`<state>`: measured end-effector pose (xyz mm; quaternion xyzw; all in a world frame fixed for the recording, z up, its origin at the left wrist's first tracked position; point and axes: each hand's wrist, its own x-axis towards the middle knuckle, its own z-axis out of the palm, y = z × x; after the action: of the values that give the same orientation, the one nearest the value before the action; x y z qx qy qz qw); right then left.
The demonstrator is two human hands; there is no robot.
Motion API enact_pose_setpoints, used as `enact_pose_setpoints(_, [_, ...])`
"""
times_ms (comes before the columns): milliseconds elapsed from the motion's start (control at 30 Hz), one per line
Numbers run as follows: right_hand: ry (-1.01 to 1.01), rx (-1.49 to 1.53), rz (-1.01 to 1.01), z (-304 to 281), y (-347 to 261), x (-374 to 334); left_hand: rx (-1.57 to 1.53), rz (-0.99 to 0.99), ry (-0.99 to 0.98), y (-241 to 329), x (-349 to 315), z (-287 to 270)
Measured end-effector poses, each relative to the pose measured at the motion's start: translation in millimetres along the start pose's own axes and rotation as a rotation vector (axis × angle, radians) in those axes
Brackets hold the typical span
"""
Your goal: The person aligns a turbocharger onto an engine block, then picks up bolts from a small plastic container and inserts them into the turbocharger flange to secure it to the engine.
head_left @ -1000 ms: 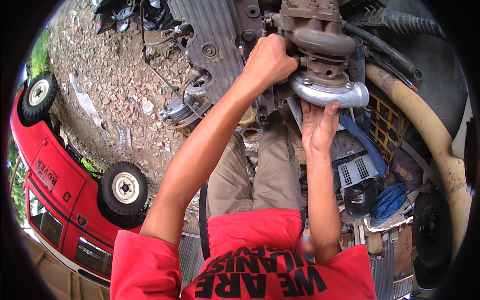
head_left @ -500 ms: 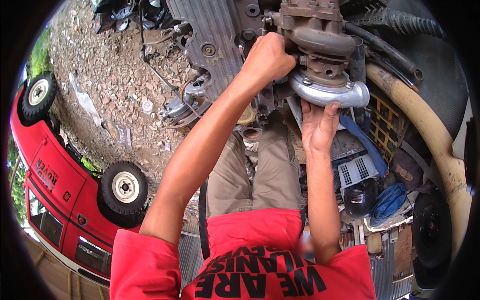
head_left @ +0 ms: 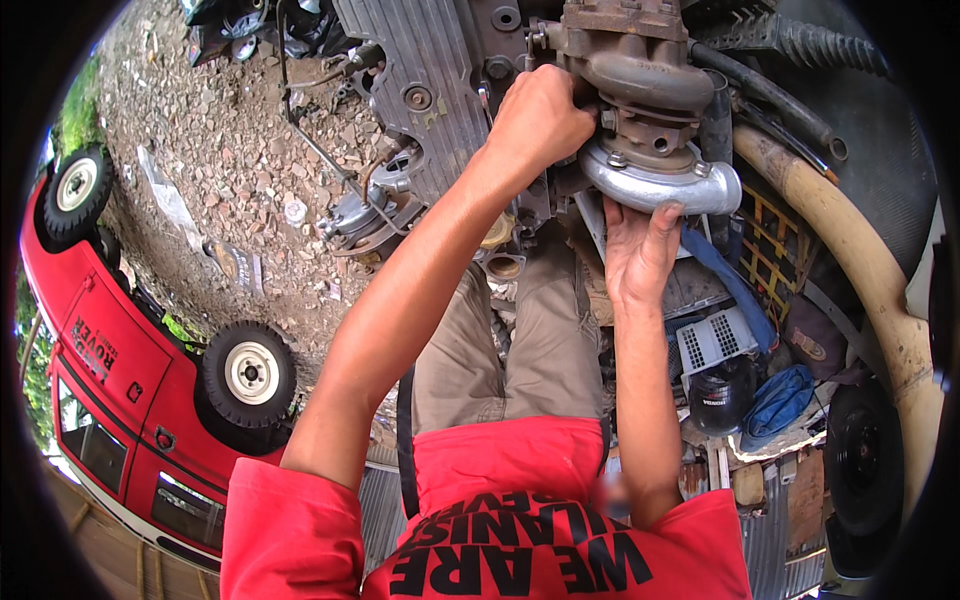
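Observation:
A turbocharger (head_left: 645,85) stands against the ribbed grey engine (head_left: 420,60) at the top of the view, its upper part rusty brown. The rounded silver compressor housing (head_left: 660,185) forms its lower end. My right hand (head_left: 638,262) cups that housing from below, palm up, with the thumb against its near side and the other fingertips hidden behind it. To the left, my left hand (head_left: 545,118) is closed in a fist between engine and turbocharger. Its back faces me, so whatever the fingers hold is hidden.
A thick tan curved pipe (head_left: 840,220) and a black hose (head_left: 775,100) lie to the right. Below them are a yellow crate (head_left: 775,240), a dark helmet (head_left: 718,395) and a blue cap (head_left: 778,405). Gravel ground (head_left: 240,150) and a red vehicle (head_left: 130,370) are on the left.
Both hands keep their grips in nearly the same places. The silver housing appears shifted very slightly to the right.

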<state>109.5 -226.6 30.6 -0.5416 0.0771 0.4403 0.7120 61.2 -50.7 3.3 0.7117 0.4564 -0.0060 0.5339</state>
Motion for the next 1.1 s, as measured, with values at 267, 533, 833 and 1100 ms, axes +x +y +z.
enact_pose_setpoints(267, [-0.017,0.011,-0.021,0.8,0.5,0.8,-0.007,-0.048,-0.038,1.2,0.9,-1.5])
enact_pose_setpoints(533, [0.020,-0.045,-0.036,5.3,1.1,-0.2,0.019,0.006,-0.028,-0.9,1.1,-2.0])
enact_pose_setpoints(833, [0.024,-0.047,-0.047,5.8,1.0,-2.0,0.007,0.001,-0.036,-8.1,4.0,-1.4])
enact_pose_setpoints(1100, [0.050,0.038,-0.037,-1.1,7.4,3.0,-0.023,-0.042,-0.176,-3.6,10.5,-10.6])
